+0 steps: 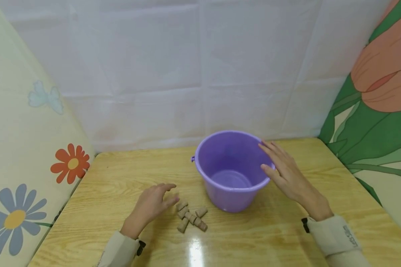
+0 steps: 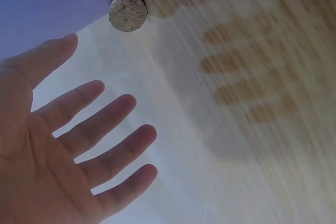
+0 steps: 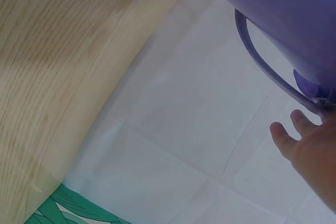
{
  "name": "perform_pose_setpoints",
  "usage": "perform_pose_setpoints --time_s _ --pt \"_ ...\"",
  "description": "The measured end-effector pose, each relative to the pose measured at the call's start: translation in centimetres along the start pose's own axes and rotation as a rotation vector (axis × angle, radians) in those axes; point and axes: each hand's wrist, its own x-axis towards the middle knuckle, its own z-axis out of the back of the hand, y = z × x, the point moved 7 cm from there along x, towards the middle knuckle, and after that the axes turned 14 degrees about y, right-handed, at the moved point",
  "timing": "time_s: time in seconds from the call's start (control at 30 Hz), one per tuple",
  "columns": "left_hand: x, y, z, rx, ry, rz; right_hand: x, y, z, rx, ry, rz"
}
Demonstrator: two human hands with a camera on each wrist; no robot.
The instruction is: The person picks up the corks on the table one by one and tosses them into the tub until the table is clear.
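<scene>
A purple bucket (image 1: 232,200) stands upright on the wooden table, its inside bare down to the bottom. Several corks (image 1: 190,217) lie in a loose cluster in front of it, to the left; two cork ends (image 2: 128,13) show at the top of the left wrist view. My left hand (image 1: 153,204) hovers just left of the corks, fingers spread and holding nothing. Beside the bucket's right rim is my right hand (image 1: 289,178), fingers extended; whether they touch the rim is hard to tell. The bucket's handle (image 3: 268,69) hangs at its far side in the right wrist view.
The wooden table (image 1: 127,174) reaches back to a white sheet (image 1: 153,74) hung behind it. Flower-printed panels stand along the left (image 1: 26,148) and right (image 1: 381,129) sides. A bright light reflection lies on the table near the front.
</scene>
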Motion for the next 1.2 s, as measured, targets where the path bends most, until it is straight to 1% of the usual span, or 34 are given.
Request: perform_pose_setpoints --time_s 0.17,0.37,0.57,0.77,0.97,1.2 --pt "0.0 0.2 -0.5 -0.016 0.047 -0.005 0.1 0.0 -0.1 0.013 -0.014 0.016" --pt "-0.2 0.0 -0.9 -0.002 0.086 -0.023 0.0 0.0 -0.2 0.027 -0.031 0.037" --pt "-0.3 -0.2 -1.1 0.002 0.1 -0.04 0.1 -0.1 -0.3 0.035 -0.037 0.043" --pt "0.0 -0.2 -1.3 -0.025 0.124 -0.049 0.1 0.0 -0.1 0.04 -0.051 0.056" --pt "0.2 -0.4 -1.6 -0.029 0.148 -0.066 0.1 0.0 -0.1 0.047 -0.055 0.068" --pt "0.4 -0.6 -1.9 -0.019 0.162 -0.059 0.1 0.0 -0.2 0.059 -0.049 0.068"
